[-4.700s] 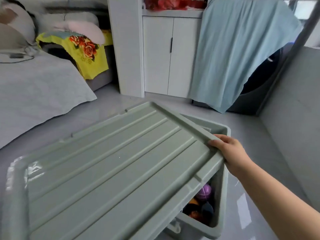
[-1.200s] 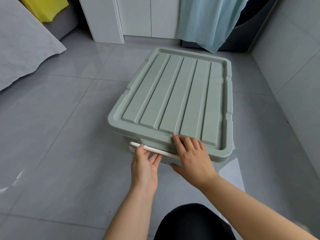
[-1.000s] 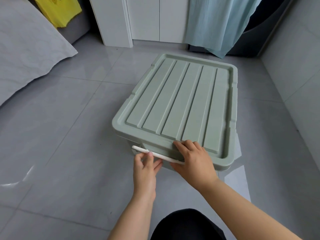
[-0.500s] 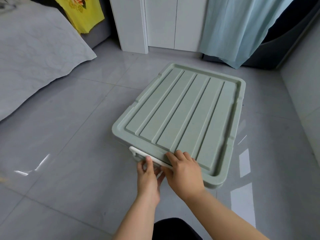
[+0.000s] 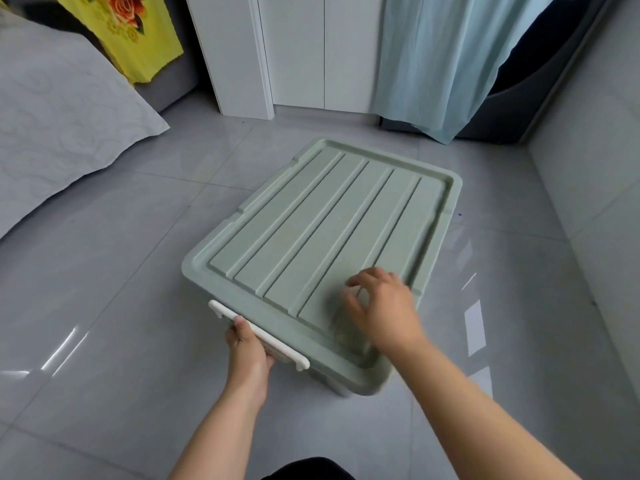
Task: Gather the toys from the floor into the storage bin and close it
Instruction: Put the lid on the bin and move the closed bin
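Observation:
The pale green storage bin (image 5: pixel 341 386) stands on the grey tiled floor, covered by its ribbed green lid (image 5: pixel 322 237). No toys show; the lid hides the inside. A white latch handle (image 5: pixel 258 336) juts from the bin's near end. My left hand (image 5: pixel 247 355) grips that handle from below, thumb on top of it. My right hand (image 5: pixel 382 306) hovers just over the lid's near right part, blurred, fingers loosely curled and holding nothing.
A bed with a grey quilt (image 5: pixel 59 123) fills the left. White cabinet doors (image 5: pixel 298 53) stand behind the bin, a light blue cloth (image 5: pixel 440 60) hangs at the back right, and a grey wall (image 5: pixel 595 161) runs along the right.
The lid went from held above the bin to lying flat on it. In the last half second my right hand lifted off the lid's near edge and moved right; my left hand stays on the latch.

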